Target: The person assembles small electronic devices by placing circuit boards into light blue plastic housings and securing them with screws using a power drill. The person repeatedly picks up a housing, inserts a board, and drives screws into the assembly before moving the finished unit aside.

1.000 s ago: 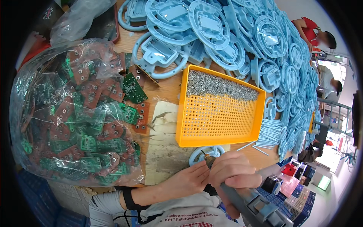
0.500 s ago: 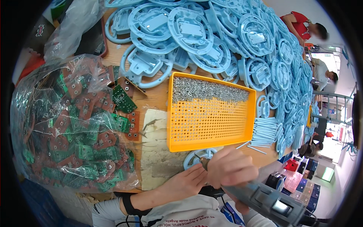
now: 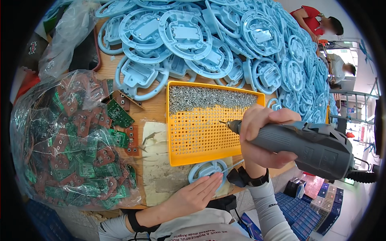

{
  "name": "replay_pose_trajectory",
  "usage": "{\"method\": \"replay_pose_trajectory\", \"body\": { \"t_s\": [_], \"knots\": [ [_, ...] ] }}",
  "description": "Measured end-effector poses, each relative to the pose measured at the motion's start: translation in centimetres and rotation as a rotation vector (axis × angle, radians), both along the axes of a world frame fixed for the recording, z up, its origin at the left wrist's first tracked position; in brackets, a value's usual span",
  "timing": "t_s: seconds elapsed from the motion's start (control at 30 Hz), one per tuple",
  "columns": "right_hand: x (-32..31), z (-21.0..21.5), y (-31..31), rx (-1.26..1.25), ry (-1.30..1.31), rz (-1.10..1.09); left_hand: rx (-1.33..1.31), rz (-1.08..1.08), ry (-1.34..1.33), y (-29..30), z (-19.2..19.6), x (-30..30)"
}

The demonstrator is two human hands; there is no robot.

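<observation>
My right hand (image 3: 257, 124) is wrapped round a dark grey electric screwdriver (image 3: 311, 148). Its bit points left, above the perforated part of a yellow tray (image 3: 171, 140). Small silver screws (image 3: 213, 96) are heaped along the tray's far side, and many holes hold single screws. Below the tray, my left hand (image 3: 197, 195) lies with fingers stretched out over a light blue ring-shaped plastic part (image 3: 195, 170), covering its near side. A thin blue stick (image 3: 235, 164) shows beside that part. The ring rests by a worn beige sheet (image 3: 157, 176).
A tall pile of light blue ring-shaped housings (image 3: 185, 36) fills the far and right side. At left a clear plastic bag (image 3: 52, 132) holds red and green circuit boards, with several loose boards (image 3: 120, 113) beside it. Two people (image 3: 309, 24) are at the far right.
My right hand has lifted the screwdriver from the blue part up and right, over the tray. My left hand stays on the part, its fingers now flatter. The whole view has shifted slightly.
</observation>
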State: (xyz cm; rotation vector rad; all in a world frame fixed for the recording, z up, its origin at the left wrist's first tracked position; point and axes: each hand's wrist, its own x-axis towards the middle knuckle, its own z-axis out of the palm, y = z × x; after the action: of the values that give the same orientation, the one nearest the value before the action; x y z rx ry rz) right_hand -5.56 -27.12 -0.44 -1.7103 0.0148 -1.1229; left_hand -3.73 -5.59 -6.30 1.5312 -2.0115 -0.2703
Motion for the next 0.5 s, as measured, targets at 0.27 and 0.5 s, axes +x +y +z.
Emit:
{"method": "replay_pose_trajectory", "body": {
  "t_s": [0.27,0.5],
  "knots": [
    [0.2,-0.6,0.1,-0.015,0.064,-0.013,-0.006,0.002,0.004,0.0,0.1,0.1],
    [-1.0,-0.6,-0.3,-0.021,0.182,0.245,-0.001,0.012,0.005,0.2,0.2,-0.1]
  ]
}}
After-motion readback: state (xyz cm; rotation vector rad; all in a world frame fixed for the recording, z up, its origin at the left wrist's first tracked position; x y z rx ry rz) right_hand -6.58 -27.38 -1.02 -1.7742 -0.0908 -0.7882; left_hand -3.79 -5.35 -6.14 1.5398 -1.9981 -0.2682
